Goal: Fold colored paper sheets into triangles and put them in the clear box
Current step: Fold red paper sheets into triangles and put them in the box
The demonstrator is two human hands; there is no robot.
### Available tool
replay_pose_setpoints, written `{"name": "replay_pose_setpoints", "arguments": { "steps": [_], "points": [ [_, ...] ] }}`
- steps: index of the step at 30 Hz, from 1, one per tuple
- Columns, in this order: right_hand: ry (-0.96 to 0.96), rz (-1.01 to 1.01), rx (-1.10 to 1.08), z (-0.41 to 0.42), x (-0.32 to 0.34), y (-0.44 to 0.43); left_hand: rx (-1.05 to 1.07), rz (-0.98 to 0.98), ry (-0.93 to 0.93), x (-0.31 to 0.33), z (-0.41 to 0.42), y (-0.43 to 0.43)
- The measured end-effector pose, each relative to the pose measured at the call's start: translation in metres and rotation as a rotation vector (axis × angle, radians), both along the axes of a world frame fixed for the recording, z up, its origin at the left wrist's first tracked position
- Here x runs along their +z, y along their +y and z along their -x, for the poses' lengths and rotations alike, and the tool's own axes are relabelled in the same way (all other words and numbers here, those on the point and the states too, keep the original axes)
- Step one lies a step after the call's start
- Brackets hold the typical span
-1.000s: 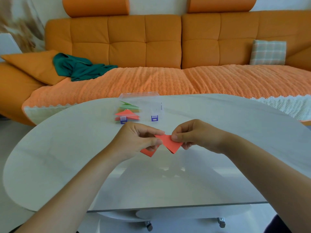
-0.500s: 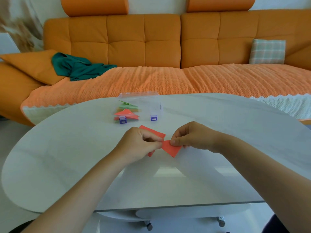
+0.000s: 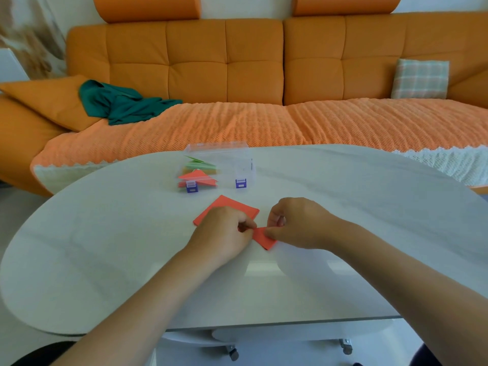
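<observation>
A folded red paper piece lies low over the white table, pinched from both sides. My left hand grips its left end and my right hand presses its right part with fingertips. Just behind my left hand a stack of flat red paper sheets lies on the table, partly hidden by that hand. Further back stands the clear box with purple latches, holding several folded triangles in red, green and yellow.
An orange sofa with a knitted orange throw runs behind the table. A green cloth and an orange cushion lie on its left, a checked pillow on its right. The table's near edge is at the bottom.
Both hands have lowered the red piece toward the table. The stack of red sheets behind my left hand has come into view.
</observation>
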State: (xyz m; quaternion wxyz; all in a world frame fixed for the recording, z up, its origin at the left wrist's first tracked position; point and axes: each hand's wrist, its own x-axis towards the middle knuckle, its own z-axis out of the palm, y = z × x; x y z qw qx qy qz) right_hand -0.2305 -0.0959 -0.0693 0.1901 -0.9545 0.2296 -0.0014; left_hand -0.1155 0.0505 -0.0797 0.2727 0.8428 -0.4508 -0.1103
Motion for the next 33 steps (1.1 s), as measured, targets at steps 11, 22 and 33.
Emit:
{"name": "replay_pose_setpoints", "arguments": {
  "steps": [11,22,33],
  "points": [
    [-0.150,-0.738,0.094,0.013,0.016,-0.019,-0.133,0.355,0.469,0.020,-0.016,0.016],
    [-0.122,-0.713,0.017,0.010,0.012,-0.012,-0.086,0.268,0.392,0.018,-0.007,0.017],
    [0.006,-0.146,-0.003,0.003,0.002,0.000,-0.021,0.012,0.068,0.001,0.003,0.004]
  ]
}}
